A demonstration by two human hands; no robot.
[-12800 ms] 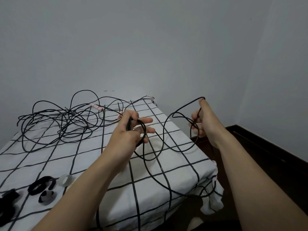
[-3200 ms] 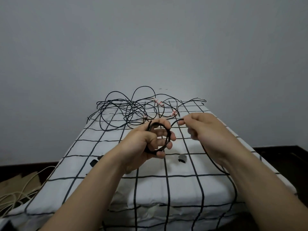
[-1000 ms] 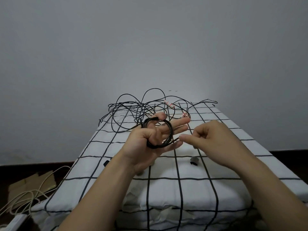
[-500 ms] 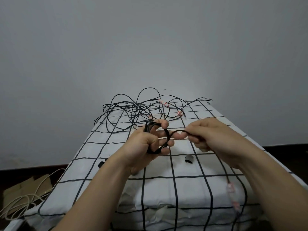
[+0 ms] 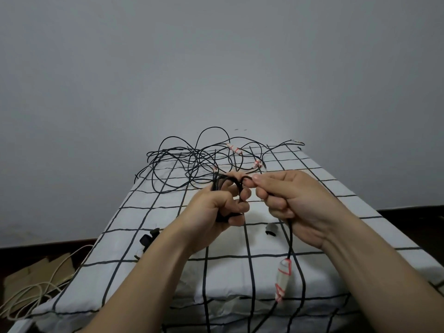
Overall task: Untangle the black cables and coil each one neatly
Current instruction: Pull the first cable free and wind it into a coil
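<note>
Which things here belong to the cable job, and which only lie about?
Job:
- coil, gripped by the left hand
- loose end, pinched by the right hand
- tangled black cables

Lying about:
- cardboard on the floor
- pale cord beside it

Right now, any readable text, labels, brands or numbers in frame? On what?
No readable text anywhere.
White tag on the cable hanging from the right hand: red marks only, no legible characters.
Small white tags in the tangle: red marks, too small to read.
Coil in the left hand, checked sheet: no print visible.
</note>
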